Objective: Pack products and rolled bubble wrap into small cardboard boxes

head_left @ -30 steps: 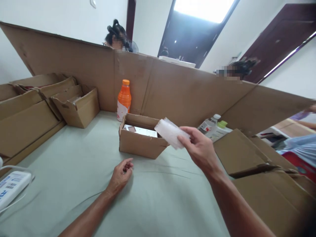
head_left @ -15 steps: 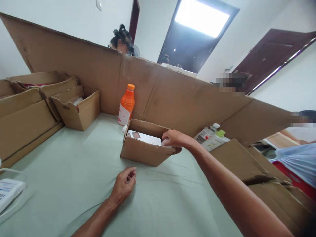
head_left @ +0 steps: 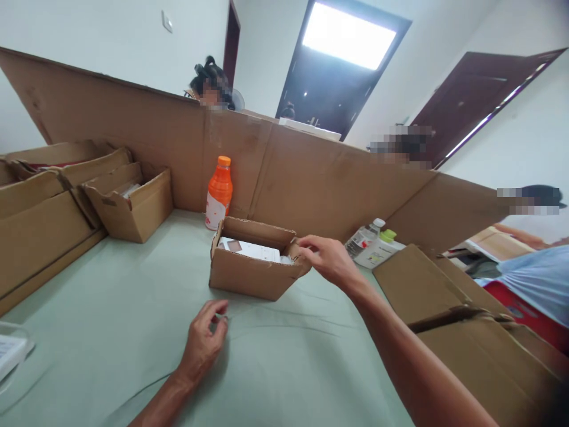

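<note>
"Sitting right by the right end of the small open-topped brown cardboard box (head_left: 249, 277), the right hand (head_left: 331, 264) has its thumb and fingers apart and looks like it's holding nothing. Can't tell if the fingertips brush the cardboard."

"Wait, didn't it have something?"

"Yep, a second ago it had the whitish see-through plastic packet (head_left: 285, 260) up in the air, then it was down inside the box. Now it's backed out, and a bit of the packet shows in there, between the flat white printed carton (head_left: 254, 250) and the right end."

"And the left hand (head_left: 205, 335)?"

"Hasn't really moved. On or just over the pale green cloth (head_left: 275, 379) in front of the box, fingers loosely curled, nothing in them."

"Any brands?"

"Carton's got a brownish square plus tiny print, too small to read. The bright orange bottle (head_left: 220, 191) behind has a white label with reddish marks. Over right, the clear plastic bottle (head_left: 365, 238) has a red spot on its label, and the white jug with a lime-green cap (head_left: 376, 254) has dark lettering, all too blurry."
</note>
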Demonstrator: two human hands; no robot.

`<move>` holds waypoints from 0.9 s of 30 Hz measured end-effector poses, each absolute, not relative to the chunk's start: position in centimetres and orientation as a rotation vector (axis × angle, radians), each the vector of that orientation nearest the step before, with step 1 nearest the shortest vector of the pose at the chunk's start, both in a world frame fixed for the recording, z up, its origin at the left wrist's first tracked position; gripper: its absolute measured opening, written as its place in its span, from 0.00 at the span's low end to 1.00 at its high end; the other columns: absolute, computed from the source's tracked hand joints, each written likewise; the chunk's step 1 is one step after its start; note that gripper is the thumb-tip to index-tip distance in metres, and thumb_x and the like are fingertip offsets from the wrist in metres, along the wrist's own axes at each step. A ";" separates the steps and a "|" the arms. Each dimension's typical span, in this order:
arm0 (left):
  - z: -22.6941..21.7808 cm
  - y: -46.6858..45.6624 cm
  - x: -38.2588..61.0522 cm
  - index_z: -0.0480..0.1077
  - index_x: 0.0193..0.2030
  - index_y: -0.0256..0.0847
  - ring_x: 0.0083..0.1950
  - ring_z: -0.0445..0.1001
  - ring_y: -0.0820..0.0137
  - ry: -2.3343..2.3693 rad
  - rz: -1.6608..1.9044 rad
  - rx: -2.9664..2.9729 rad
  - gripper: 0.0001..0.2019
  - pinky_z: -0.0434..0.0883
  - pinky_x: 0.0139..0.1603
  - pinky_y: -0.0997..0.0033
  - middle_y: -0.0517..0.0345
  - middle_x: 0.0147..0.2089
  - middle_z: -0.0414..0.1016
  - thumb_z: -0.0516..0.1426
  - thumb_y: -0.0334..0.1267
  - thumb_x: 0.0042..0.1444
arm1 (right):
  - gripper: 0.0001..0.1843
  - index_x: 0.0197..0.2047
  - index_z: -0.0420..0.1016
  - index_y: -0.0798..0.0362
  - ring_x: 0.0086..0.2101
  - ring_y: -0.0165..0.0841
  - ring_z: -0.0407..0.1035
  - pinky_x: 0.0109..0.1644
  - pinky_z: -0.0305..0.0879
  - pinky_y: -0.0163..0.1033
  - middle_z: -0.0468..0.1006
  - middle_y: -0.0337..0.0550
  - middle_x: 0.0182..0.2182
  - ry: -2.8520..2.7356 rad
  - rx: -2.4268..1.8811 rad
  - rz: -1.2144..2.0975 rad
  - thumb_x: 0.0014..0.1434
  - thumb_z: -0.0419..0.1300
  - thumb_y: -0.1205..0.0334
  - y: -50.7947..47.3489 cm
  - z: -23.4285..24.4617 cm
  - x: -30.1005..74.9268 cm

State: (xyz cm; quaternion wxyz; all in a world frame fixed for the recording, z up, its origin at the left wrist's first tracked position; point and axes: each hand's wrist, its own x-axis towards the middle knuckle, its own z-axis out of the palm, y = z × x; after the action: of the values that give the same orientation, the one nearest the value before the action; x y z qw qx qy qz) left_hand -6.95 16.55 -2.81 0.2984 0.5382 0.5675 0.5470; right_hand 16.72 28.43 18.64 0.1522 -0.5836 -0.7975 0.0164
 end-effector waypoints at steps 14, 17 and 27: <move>1.5 20.6 -5.7 0.63 0.64 0.36 0.60 0.73 0.56 1.535 1.594 1.091 0.32 0.74 0.56 0.58 0.41 0.61 0.71 0.58 0.37 0.51 | 0.18 0.41 0.75 0.55 0.27 0.38 0.74 0.36 0.71 0.44 0.83 0.51 0.36 -1.873 -1.590 0.616 0.56 0.53 0.51 24.4 5.2 18.6; -0.2 17.1 -3.4 0.60 0.67 0.38 0.61 0.73 0.56 1.458 1.597 1.109 0.32 0.75 0.57 0.59 0.41 0.66 0.66 0.58 0.37 0.53 | 0.19 0.36 0.75 0.53 0.29 0.43 0.76 0.35 0.72 0.46 0.83 0.53 0.33 -1.817 -1.595 0.601 0.56 0.54 0.47 22.4 5.1 21.0; -2.1 10.1 -7.6 0.55 0.70 0.43 0.70 0.63 0.52 1.602 1.801 1.001 0.35 0.66 0.68 0.49 0.43 0.74 0.55 0.57 0.33 0.55 | 0.14 0.35 0.74 0.49 0.31 0.45 0.79 0.34 0.75 0.45 0.84 0.48 0.32 -1.922 -1.262 0.820 0.54 0.60 0.48 25.5 3.8 13.4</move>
State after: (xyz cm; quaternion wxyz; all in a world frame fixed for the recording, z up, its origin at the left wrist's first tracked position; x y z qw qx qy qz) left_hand -7.62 10.11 -2.07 0.2626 0.3702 0.5921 0.6659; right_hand 13.38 25.48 3.78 0.3432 -0.4856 -0.7395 0.3155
